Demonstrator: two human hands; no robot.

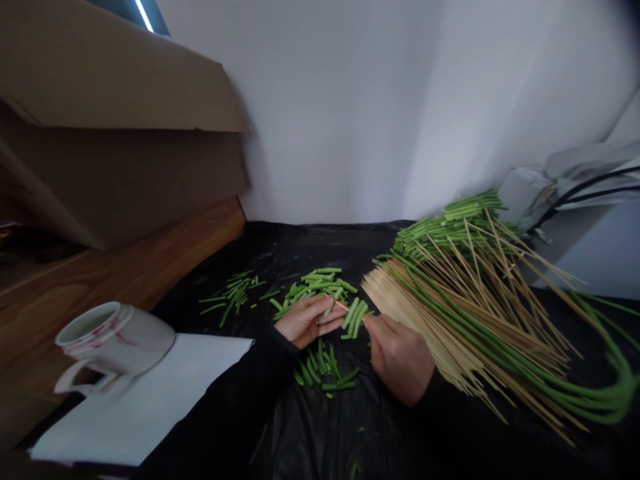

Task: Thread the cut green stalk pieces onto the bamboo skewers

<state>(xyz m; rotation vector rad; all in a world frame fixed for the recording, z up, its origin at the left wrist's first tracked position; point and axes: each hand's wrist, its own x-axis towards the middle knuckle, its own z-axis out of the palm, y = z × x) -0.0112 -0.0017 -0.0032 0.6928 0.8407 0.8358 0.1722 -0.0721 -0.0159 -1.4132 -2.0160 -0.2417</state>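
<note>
My right hand (pixel 403 357) is closed around a thin wooden skewer (pixel 342 305) that points left toward my other hand. Several cut green bean pieces (pixel 354 319) sit side by side across the skewer, just in front of my right fingers. My left hand (pixel 306 321) is closed at the skewer's far end, with a short green bean piece (pixel 329 310) between thumb and fingers. Behind the hands lies a pile of cut bean pieces (pixel 313 285), and a smaller group (pixel 325 367) rests below them. More thin pieces (pixel 235 293) are scattered to the left.
Loose bamboo skewers (pixel 440 320) fan out at the right, with long uncut beans (pixel 560 390) lying over them. Stacked, filled bean skewers (pixel 445 230) stand behind. At the left are a mug (pixel 145 340) on white paper (pixel 165 393) and a cardboard box (pixel 170 180). Black plastic (pixel 300 440) covers the surface.
</note>
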